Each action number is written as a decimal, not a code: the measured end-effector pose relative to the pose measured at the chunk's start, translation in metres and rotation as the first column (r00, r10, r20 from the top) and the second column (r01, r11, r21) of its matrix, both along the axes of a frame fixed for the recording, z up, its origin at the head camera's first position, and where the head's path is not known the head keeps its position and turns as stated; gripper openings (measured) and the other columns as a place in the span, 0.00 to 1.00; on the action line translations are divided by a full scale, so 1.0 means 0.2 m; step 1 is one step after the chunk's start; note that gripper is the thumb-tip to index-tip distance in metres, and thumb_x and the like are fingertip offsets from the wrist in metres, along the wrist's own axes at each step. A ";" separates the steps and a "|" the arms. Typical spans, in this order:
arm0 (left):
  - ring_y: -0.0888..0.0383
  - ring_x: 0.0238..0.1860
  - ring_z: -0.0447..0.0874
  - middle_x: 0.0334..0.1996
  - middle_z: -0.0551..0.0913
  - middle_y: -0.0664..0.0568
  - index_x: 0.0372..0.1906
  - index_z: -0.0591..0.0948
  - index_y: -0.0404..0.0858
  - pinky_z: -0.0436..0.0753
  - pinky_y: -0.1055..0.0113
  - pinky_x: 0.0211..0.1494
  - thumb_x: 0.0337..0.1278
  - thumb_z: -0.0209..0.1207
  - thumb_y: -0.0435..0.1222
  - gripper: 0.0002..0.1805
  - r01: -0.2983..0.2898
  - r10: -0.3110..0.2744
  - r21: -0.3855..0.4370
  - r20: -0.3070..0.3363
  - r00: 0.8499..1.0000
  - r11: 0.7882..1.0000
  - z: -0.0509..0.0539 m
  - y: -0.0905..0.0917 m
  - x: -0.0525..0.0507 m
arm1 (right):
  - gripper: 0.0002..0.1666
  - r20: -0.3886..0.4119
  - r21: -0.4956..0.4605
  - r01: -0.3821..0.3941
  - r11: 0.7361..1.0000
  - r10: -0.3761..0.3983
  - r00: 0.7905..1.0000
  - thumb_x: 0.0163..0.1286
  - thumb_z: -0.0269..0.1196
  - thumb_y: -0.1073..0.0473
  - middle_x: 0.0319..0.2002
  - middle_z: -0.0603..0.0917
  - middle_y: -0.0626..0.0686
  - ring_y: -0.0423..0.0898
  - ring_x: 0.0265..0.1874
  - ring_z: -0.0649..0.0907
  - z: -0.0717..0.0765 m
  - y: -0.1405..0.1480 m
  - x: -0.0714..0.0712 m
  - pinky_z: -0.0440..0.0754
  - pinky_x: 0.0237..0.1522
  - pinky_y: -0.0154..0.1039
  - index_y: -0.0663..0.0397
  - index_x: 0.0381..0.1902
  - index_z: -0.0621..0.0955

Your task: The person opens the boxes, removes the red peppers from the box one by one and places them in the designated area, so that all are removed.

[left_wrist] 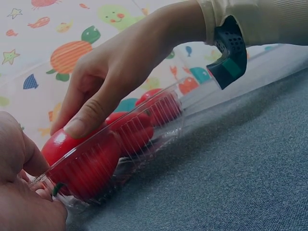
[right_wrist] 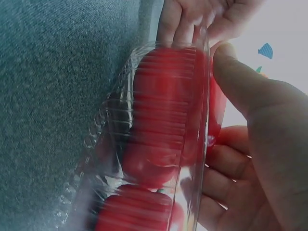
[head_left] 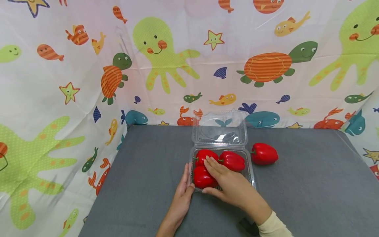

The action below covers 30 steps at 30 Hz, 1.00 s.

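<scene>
A clear plastic container [head_left: 251, 169] holds three red bell peppers: back left [head_left: 203, 155], back right [head_left: 234, 161] and front left [head_left: 202, 177]. My left hand [head_left: 180, 200] grips its left wall near the front corner, fingers along the outside. Over the front-left pepper lies my right hand [head_left: 237, 189], thumb at its near side and fingers across its top, reaching the back-left one. In the left wrist view, my right hand [left_wrist: 120, 62] has its thumb on a pepper [left_wrist: 91, 163]. The right wrist view shows my right hand's [right_wrist: 284, 130] fingers bent around the pepper's far side.
The container's clear lid [head_left: 219, 135] stands open behind it, against the patterned curtain [head_left: 183, 29]. Another red pepper [head_left: 265, 153] lies on the grey table [head_left: 308, 191], just right of the container.
</scene>
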<state>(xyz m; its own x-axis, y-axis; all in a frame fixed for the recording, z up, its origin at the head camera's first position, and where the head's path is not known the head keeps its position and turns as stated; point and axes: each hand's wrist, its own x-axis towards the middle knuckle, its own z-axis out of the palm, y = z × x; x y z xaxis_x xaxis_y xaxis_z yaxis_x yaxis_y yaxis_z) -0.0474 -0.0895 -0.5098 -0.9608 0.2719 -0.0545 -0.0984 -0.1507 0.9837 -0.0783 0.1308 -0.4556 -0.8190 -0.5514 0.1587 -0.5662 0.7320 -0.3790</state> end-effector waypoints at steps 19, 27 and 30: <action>0.58 0.86 0.36 0.87 0.41 0.61 0.88 0.38 0.48 0.56 0.79 0.77 0.83 0.42 0.28 0.41 -0.002 0.002 -0.009 -0.013 1.000 1.000 -0.01 0.00 0.00 | 0.56 -0.023 0.011 0.051 0.999 -0.051 0.998 0.61 0.75 0.33 0.77 0.72 0.55 0.57 0.74 0.75 -0.01 -0.05 0.00 0.89 0.53 0.53 0.52 0.80 0.70; 0.59 0.86 0.37 0.87 0.42 0.62 0.88 0.38 0.49 0.56 0.78 0.77 0.83 0.42 0.27 0.41 0.002 -0.002 -0.011 -0.007 1.000 1.000 -0.01 0.00 0.00 | 0.54 -0.002 0.008 0.055 0.998 -0.055 0.998 0.60 0.76 0.34 0.76 0.73 0.55 0.57 0.72 0.77 0.00 -0.06 -0.01 0.89 0.52 0.52 0.50 0.79 0.72; 0.62 0.85 0.38 0.86 0.43 0.65 0.88 0.38 0.49 0.57 0.79 0.77 0.83 0.43 0.28 0.41 0.000 0.000 -0.015 0.010 1.000 1.000 -0.01 0.00 0.00 | 0.53 0.003 0.011 0.055 0.998 -0.055 0.998 0.61 0.76 0.35 0.76 0.73 0.56 0.58 0.71 0.78 0.00 -0.06 -0.01 0.89 0.52 0.53 0.49 0.78 0.73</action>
